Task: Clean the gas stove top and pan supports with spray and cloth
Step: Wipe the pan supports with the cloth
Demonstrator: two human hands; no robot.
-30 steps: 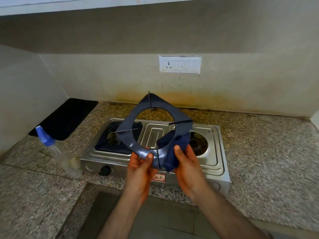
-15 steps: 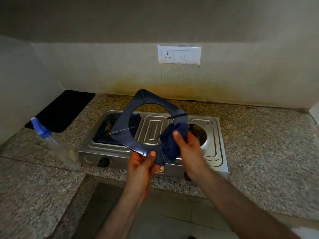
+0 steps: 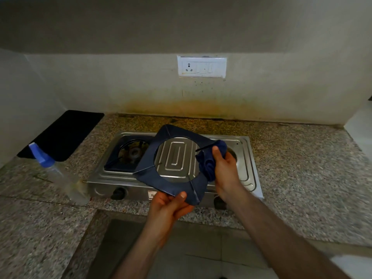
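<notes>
A two-burner steel gas stove (image 3: pixel 177 158) sits on the granite counter. I hold a dark blue square pan support (image 3: pixel 149 156) tilted above it. My left hand (image 3: pixel 171 206) pinches its near corner, thumb on top. My right hand (image 3: pixel 225 170) grips a bunched blue cloth (image 3: pixel 209 164) against the support's right edge. A second pan support (image 3: pixel 118 162) lies on the left burner. The right burner well is mostly hidden behind my right hand.
A clear spray bottle (image 3: pixel 60 176) with a blue cap stands on the counter left of the stove. A black mat (image 3: pixel 62 133) lies at the back left. A white switch plate (image 3: pixel 202 67) is on the stained wall behind. The counter's front edge runs below my hands.
The pan support has tipped flatter and lower over the stove. My right hand with the cloth has slid from the near edge up along the support's right side.
</notes>
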